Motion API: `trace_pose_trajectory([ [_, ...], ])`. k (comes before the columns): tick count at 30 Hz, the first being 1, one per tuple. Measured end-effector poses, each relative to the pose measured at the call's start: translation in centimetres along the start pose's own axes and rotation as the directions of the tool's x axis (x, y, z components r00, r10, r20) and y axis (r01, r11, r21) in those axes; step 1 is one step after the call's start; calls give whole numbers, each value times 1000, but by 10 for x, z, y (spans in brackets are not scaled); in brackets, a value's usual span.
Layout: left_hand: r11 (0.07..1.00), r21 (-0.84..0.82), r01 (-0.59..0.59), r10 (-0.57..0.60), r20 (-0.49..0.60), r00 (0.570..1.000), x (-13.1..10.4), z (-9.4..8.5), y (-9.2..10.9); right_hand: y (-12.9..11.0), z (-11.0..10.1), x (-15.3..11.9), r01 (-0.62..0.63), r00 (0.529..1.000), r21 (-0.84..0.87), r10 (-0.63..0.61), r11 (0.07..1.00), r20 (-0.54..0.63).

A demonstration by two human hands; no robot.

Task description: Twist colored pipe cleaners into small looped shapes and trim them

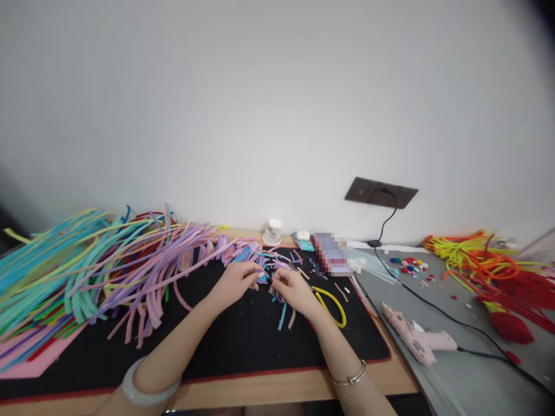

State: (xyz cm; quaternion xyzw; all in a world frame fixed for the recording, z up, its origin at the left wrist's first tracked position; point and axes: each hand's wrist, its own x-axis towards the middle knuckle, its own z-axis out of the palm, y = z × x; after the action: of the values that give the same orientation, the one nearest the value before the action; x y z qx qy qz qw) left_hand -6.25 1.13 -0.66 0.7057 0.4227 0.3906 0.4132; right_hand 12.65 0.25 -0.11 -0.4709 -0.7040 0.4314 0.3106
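Note:
Both hands meet over the black mat (243, 346), fingers a short gap apart. My left hand (237, 282) is pinched on something too small to make out, beside blue and purple pieces. Thumb and fingers of my right hand (293, 290) press together near a small dark round thing (269, 281); whether they grip it is unclear. Short cut strips, among them a blue one (282, 316) and a beige one (292, 319), lie below the right hand. Yellow scissor-like handles (336, 306) rest to its right.
Long pastel fuzzy stems (147, 260) cover the left side. A paper cup (273, 232) and a phone-like object (333, 254) stand behind. On the right lie a pink glue gun (418, 338) with a black cord, pompoms (410, 266) and orange-yellow stems (481, 257).

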Motion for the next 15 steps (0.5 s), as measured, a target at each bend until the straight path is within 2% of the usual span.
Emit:
trace_pose_trajectory([
  [3, 997, -66, 39, -40, -22, 999, 1, 0, 0, 1, 1, 0, 47, 999, -44, -48, 998, -25],
  [9, 898, -411, 159, -227, -124, 966, 5, 4, -3, 4, 6, 5, 47, 980, 86, -29, 995, -196],
  [12, 890, -428, 157, -227, -117, 967, 6, 6, -5, 2, 7, 6, 46, 985, 90, -30, 995, -171],
  [15, 920, -368, 133, -191, -126, 973, 6, 6, -7, -6, 8, 4, 32, 994, 33, -28, 999, -106],
])
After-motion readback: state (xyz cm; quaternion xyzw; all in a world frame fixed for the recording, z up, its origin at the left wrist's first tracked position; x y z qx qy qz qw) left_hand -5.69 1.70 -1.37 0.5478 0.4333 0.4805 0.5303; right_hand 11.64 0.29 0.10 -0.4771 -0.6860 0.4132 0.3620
